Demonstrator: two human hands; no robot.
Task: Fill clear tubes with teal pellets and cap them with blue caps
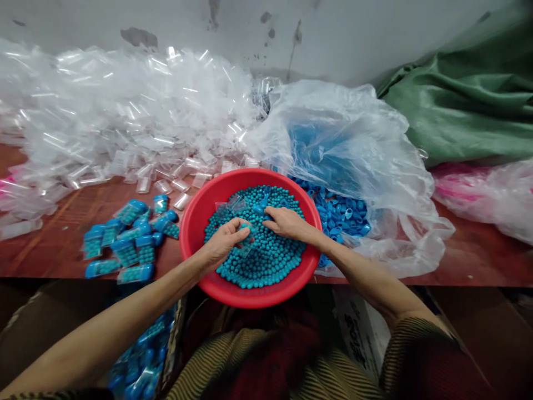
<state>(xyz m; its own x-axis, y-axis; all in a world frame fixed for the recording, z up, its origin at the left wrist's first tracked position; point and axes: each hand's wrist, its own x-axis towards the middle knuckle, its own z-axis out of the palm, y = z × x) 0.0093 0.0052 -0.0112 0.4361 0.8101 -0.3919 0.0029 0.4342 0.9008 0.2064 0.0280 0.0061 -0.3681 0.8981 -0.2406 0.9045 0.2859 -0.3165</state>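
A red basin (250, 298) holds many small turquoise balls (270, 266). Over its left half, my left hand (229, 239) grips a clear plastic container (246, 248) with turquoise balls in it. My right hand (285, 224) is closed on a blue cap (261, 210) just above the balls, a short way right of the left hand. A couple of clear containers (231, 205) lie on the balls at the back of the basin. Loose blue caps (343, 216) spill from a clear plastic bag (353, 133) on the right.
Clear empty containers (125, 122) form a large heap at the back left. Filled blue-capped containers (127, 244) lie left of the basin, with more in a box (141, 355) below the table edge. Green cloth (466, 105) and a pink-and-white plastic bag (487, 194) are at right.
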